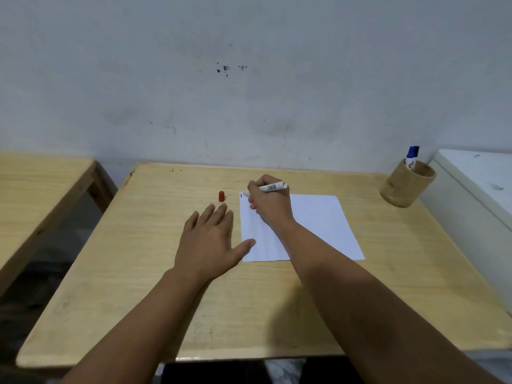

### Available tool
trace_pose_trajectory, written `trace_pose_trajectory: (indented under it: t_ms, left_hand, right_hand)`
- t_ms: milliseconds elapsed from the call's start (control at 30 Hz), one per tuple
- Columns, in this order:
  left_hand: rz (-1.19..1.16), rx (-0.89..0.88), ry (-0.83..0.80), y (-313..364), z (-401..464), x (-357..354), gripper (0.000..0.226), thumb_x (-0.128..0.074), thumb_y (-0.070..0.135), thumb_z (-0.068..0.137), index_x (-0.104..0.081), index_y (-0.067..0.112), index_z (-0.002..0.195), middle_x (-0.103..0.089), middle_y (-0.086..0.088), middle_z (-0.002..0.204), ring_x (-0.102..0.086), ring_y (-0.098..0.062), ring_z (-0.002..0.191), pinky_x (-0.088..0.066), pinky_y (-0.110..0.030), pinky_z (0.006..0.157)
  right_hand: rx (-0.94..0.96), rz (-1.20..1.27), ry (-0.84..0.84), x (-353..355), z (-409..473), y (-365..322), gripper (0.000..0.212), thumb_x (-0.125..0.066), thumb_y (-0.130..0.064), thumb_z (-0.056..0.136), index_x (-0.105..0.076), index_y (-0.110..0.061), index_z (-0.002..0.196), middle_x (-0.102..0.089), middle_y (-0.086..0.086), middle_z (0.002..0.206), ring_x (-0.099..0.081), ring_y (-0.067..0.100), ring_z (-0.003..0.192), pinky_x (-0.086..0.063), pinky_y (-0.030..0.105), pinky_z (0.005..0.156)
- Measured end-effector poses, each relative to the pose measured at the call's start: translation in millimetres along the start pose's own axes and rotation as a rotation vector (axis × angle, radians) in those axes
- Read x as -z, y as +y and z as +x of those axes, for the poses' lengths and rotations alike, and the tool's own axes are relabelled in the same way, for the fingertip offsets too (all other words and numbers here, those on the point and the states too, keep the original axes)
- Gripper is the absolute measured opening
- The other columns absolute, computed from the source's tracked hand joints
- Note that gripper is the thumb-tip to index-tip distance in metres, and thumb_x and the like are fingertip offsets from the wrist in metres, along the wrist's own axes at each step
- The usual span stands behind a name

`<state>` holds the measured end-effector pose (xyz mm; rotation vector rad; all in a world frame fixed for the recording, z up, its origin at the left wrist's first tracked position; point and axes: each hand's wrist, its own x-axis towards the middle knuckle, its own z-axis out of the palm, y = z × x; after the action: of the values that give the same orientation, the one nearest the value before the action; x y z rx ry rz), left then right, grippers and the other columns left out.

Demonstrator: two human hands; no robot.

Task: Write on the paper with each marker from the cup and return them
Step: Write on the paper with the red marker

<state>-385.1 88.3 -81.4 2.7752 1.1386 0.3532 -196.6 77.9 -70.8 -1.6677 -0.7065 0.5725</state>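
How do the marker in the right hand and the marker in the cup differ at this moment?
The marker in the right hand is uncapped, its red cap lying on the table; the marker in the cup wears its blue cap. The held one lies tilted over the paper at its far left corner; the other stands upright in the wooden cup. Both have white barrels.

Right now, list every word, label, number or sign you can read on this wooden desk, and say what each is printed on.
No text can be read.
White marker barrel in the right hand: a barcode, digits too small.
Blue-capped marker in the round wooden cup: a red and blue label, too blurred.
White paper sheet: a small blue mark at its far left corner, not legible.
Red marker cap: no print visible.
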Motion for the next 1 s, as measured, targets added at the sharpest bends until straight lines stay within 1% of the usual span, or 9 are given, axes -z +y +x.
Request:
trace_pose_trajectory:
  t_ms: [100, 200, 367, 467, 633, 767, 833, 900, 1000]
  left_hand:
    - [-0.003, 0.011, -0.018, 1, -1, 0, 0.094, -0.026, 0.084, 0.087, -0.039, 0.021, 0.155, -0.026, 0.002, 0.168, -0.013, -0.019, 0.158, -0.012, -0.047, 0.126]
    - [-0.006, 0.011, -0.019, 1, 0, 0, 0.094, -0.026, 0.084, 0.087, -0.038, 0.022, 0.156, -0.025, 0.003, 0.169, -0.012, -0.018, 0.158, -0.011, -0.047, 0.127]
    - [-0.011, 0.016, -0.019, 0, 0, 0, 0.093, -0.027, 0.084, 0.087, -0.038, 0.022, 0.157, -0.026, 0.003, 0.168, -0.013, -0.017, 0.158, -0.010, -0.046, 0.127]
    - [-0.020, 0.014, -0.014, 0, 0, 0, 0.093, -0.029, 0.083, 0.087, -0.039, 0.022, 0.156, -0.027, 0.002, 0.168, -0.014, -0.018, 0.158, -0.011, -0.047, 0.127]
    - [-0.014, 0.015, -0.018, 0, 0, 0, 0.093, -0.027, 0.084, 0.087, -0.038, 0.022, 0.157, -0.026, 0.003, 0.168, -0.013, -0.018, 0.158, -0.010, -0.046, 0.127]
    - [-0.011, 0.010, -0.015, 0, 0, 0, 0.094, -0.027, 0.084, 0.087, -0.039, 0.023, 0.156, -0.027, 0.003, 0.168, -0.014, -0.018, 0.158, -0.011, -0.047, 0.127]
    - [-0.022, 0.013, -0.007, 0, 0, -1, 0.093, -0.029, 0.084, 0.086, -0.040, 0.022, 0.155, -0.028, 0.003, 0.168, -0.015, -0.018, 0.158, -0.012, -0.047, 0.127]
    - [-0.030, 0.015, -0.004, 0, 0, 0, 0.092, -0.031, 0.084, 0.086, -0.041, 0.022, 0.155, -0.028, 0.003, 0.168, -0.015, -0.018, 0.157, -0.012, -0.046, 0.127]
    - [-0.031, 0.018, -0.003, 1, -1, 1, 0.093, -0.031, 0.084, 0.086, -0.040, 0.022, 0.155, -0.027, 0.003, 0.168, -0.014, -0.018, 0.158, -0.011, -0.046, 0.127]
  right_hand:
    - [0.013, -0.014, -0.010, 0, 2, 2, 0.028, -0.070, -0.029, 0.091, -0.060, -0.011, 0.071, -0.078, 0.009, 0.076, -0.074, 0.015, 0.059, -0.052, 0.026, 0.054]
    - [0.022, -0.038, -0.017, 0, 3, 4, 0.026, -0.070, -0.030, 0.091, -0.064, -0.013, 0.072, -0.078, 0.005, 0.074, -0.075, 0.015, 0.059, -0.053, 0.028, 0.056]
    - [0.022, -0.045, -0.020, -1, 5, 4, 0.026, -0.072, -0.029, 0.090, -0.066, -0.011, 0.072, -0.078, 0.010, 0.075, -0.074, 0.016, 0.058, -0.051, 0.028, 0.055]
    - [0.032, -0.062, -0.020, -2, 5, 5, 0.026, -0.072, -0.030, 0.088, -0.065, -0.016, 0.067, -0.078, 0.010, 0.075, -0.073, 0.016, 0.057, -0.051, 0.026, 0.054]
    - [0.045, -0.076, -0.020, -4, 6, 6, 0.025, -0.074, -0.032, 0.085, -0.067, -0.017, 0.066, -0.077, 0.012, 0.077, -0.075, 0.019, 0.062, -0.058, 0.031, 0.058]
    - [0.013, -0.086, -0.011, -4, 4, 3, 0.027, -0.070, -0.033, 0.081, -0.061, -0.028, 0.056, -0.076, 0.010, 0.072, -0.073, 0.018, 0.058, -0.055, 0.033, 0.059]
    - [0.009, -0.058, -0.011, -2, 3, 2, 0.027, -0.070, -0.031, 0.083, -0.061, -0.025, 0.059, -0.077, 0.012, 0.073, -0.072, 0.018, 0.057, -0.054, 0.032, 0.058]
    - [0.017, 0.005, -0.017, 0, 1, 0, 0.025, -0.073, -0.031, 0.088, -0.064, -0.019, 0.068, -0.076, 0.008, 0.072, -0.071, 0.018, 0.057, -0.053, 0.030, 0.056]
    - [0.022, 0.105, -0.015, 4, 0, -6, 0.028, -0.080, -0.036, 0.092, -0.063, -0.018, 0.077, -0.064, 0.002, 0.065, -0.058, 0.016, 0.053, -0.046, 0.027, 0.050]
